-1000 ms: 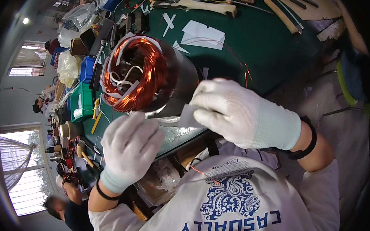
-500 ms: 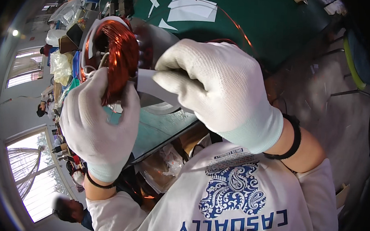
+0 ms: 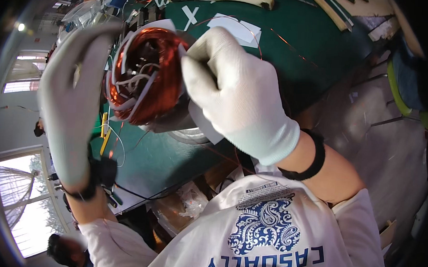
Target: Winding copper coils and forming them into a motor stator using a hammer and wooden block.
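Note:
A motor stator with a thick ring of copper windings [image 3: 165, 90] stands before me, its open end turned toward me. Pale insulation strips and white sleeved leads [image 3: 138, 79] show inside the ring. At the ring's right edge my right hand [image 3: 240, 86], in a white glove, is closed in a pinch on white insulating paper; a flap of the paper [image 3: 205, 124] shows below the hand. Its fingertips touch or nearly touch the winding. To the left, my gloved left hand [image 3: 76, 87] is raised beside the stator, blurred, thumb and fingers apart, holding nothing visible.
The green table [image 3: 296, 46] carries cut white paper pieces [image 3: 236, 28] and loose copper wire. Yellow sticks [image 3: 105, 140] lie near the left edge. Wooden strips [image 3: 329, 11] lie at the far right. A chair [image 3: 402, 90] stands at right; another person [image 3: 67, 251] is at lower left.
My left hand has let go of the copper winding and moved left and up. The stator's open end now faces me more. My right hand has shifted slightly left and up, still pinching.

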